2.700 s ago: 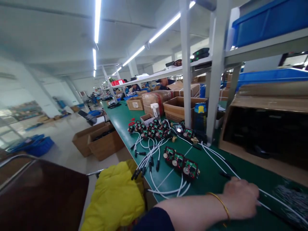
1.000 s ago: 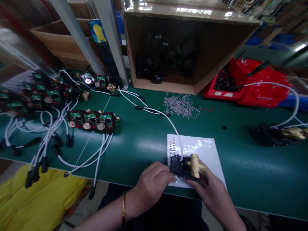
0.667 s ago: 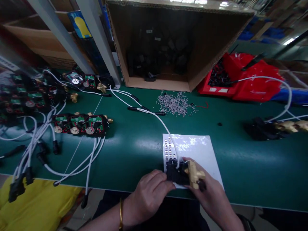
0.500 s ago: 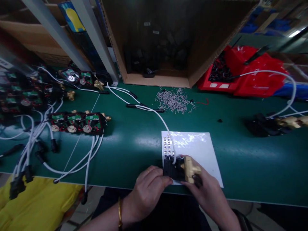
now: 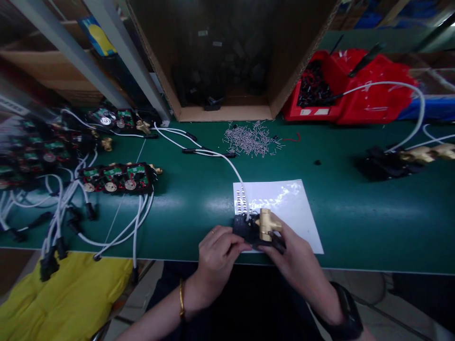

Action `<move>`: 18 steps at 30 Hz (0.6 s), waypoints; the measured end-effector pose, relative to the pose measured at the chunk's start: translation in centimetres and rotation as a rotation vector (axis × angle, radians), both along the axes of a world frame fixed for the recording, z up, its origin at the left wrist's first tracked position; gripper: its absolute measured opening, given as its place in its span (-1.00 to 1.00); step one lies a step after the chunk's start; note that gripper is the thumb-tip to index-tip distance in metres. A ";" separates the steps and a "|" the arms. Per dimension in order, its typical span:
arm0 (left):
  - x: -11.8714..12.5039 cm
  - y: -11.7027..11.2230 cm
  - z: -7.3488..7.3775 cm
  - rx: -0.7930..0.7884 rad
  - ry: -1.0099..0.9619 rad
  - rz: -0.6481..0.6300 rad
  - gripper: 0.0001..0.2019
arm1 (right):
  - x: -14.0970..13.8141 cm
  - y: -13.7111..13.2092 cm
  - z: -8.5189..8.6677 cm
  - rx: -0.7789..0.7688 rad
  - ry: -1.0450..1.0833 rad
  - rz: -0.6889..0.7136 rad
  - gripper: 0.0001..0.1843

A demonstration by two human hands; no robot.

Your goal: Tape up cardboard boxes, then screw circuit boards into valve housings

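Observation:
Between my hands, near the table's front edge, is a black plastic housing [image 5: 242, 226] with a brass fitting [image 5: 265, 224] on its right part. A white cable [image 5: 237, 171] runs from its top toward the back left. My left hand [image 5: 217, 249] is closed on the housing's left end, thumb and fingers at its lower corner. My right hand [image 5: 292, 253] wraps round the right end, beside the fitting. Underneath lies a white sheet [image 5: 291, 208] with rows of small round metallic stickers or discs [image 5: 241, 201] along its left side.
A pile of small screws or pins [image 5: 250, 139] lies before an open cardboard box [image 5: 216, 113]. Red bins [image 5: 373, 90] stand back right. Open housings with green circuit boards [image 5: 117, 178] and white cables fill the left. Another black housing with brass fittings [image 5: 421, 155] lies right.
The whole view has shifted a little, so the table appears higher. Both hands still hold the housing over the sheet, and the brass fitting looks slightly turned.

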State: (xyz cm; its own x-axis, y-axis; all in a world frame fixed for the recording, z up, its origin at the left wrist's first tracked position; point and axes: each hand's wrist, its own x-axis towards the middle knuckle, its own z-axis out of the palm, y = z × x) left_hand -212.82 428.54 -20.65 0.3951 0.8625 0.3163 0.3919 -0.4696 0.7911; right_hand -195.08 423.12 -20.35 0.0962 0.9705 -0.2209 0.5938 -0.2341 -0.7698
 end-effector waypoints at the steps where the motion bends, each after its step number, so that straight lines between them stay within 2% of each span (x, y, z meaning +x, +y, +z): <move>1: 0.1 0.0 0.0 -0.003 -0.001 0.004 -0.91 | 0.0 0.0 0.0 0.006 -0.009 0.002 -0.44; 5: 0.1 0.0 -0.4 0.034 0.076 0.012 -0.87 | 0.1 -0.2 -0.1 0.046 -0.008 0.011 -0.44; 12: -0.3 0.6 -0.5 0.102 0.272 -0.034 -0.64 | 0.2 -0.1 0.1 0.070 -0.032 0.048 -0.43; 15: -0.5 1.1 0.0 0.009 0.428 -0.032 -0.60 | 0.8 0.1 0.0 0.092 -0.056 0.072 -0.43; 18: -0.9 2.7 0.9 -0.207 0.446 -0.111 -0.51 | 1.5 -0.1 -0.3 0.083 -0.067 0.092 -0.40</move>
State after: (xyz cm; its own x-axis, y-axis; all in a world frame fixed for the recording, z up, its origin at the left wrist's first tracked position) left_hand -213.76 431.28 -19.70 0.5460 0.8342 -0.0775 0.6694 -0.3787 0.6391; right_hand -193.54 422.99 -20.62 0.0179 0.9906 -0.1359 0.6602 -0.1138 -0.7424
